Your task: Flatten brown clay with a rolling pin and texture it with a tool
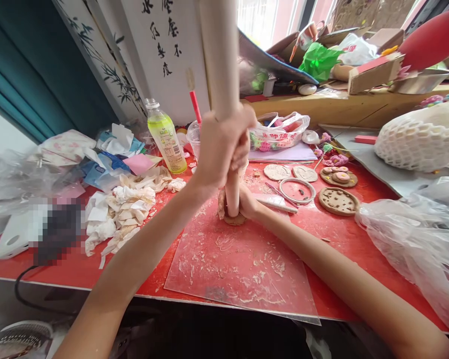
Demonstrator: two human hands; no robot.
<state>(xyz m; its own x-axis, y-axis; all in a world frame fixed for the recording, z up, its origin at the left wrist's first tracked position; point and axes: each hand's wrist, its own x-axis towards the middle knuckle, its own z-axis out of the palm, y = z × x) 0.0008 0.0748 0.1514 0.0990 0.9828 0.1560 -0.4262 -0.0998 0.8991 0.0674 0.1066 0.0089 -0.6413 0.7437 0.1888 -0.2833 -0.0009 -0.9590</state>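
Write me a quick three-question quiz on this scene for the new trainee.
1. True or false: the left hand grips the stick above the right hand.
2. What colour is the straw standing behind the hands: A, blue; B, red; C, white?
3. Fill in the missing word: under the lower end of the stick is a flat piece of ____.

Key:
1. True.
2. B.
3. Clay.

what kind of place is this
Likely a home craft corner: a pale rod stands on a clay-like piece, with a flecked clear sheet beneath, and a drink bottle shares the table.
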